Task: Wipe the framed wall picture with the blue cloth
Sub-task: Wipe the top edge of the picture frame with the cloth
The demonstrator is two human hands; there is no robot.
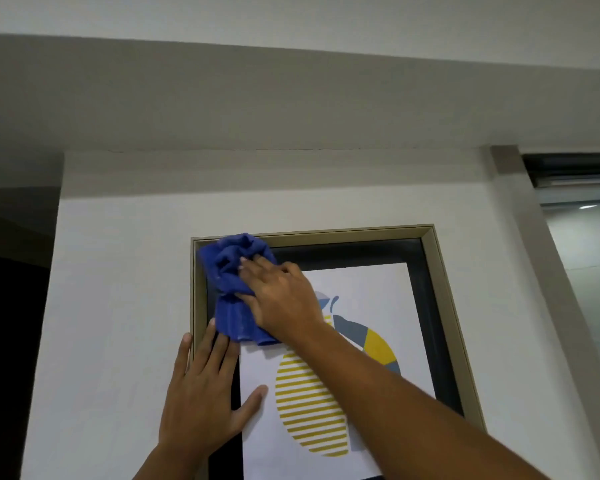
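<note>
Your right hand has the blue cloth bunched under its fingers and pressed against the upper left corner of the framed wall picture, where dark mount meets the pale frame. Your left hand lies open and flat, fingers spread across the left frame edge and onto the wall, bracing the picture and holding nothing. Keep that brace firm so the frame does not swing on its hanging. Work the cloth in overlapping passes from this corner toward the right, then downward, with light even pressure, pushing a fold into the groove along the frame's inner lip. The lower part of the picture is cut off at the bottom, your right forearm hides part of the print, and I cannot tell whether any dust remains on the surface
</note>
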